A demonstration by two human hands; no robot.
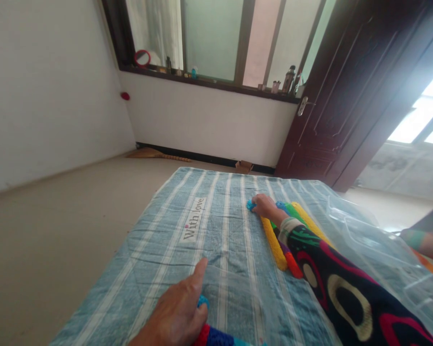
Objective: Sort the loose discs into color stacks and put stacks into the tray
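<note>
My right hand (pixel 265 205) reaches over the striped bed cover, its fingers closed round a bright blue, rough-textured piece (pixel 250 205) whose end sticks out on the left. Under and beside that forearm lie rough-textured coloured bars: a yellow bar (pixel 274 244), an orange-red bar (pixel 293 264), a green bar (pixel 296 214) and another yellow bar (pixel 310 222). My left hand (pixel 178 307) is low in the view, index finger stretched forward. A blue textured piece (pixel 203 301) shows between its thumb and fingers, mostly hidden. Just below the thumb is a red and dark blue piece (pixel 216 336), cut off by the frame.
Clear plastic containers (pixel 375 240) stand at the right, with a blurred, skin-toned shape (pixel 426 245) behind. The cloth (pixel 195 218) reads "With love". Beyond are a broom (pixel 147 153), a small cardboard box (pixel 244 166), a dark red door (pixel 321 110) and a windowsill (pixel 231 87) holding bottles.
</note>
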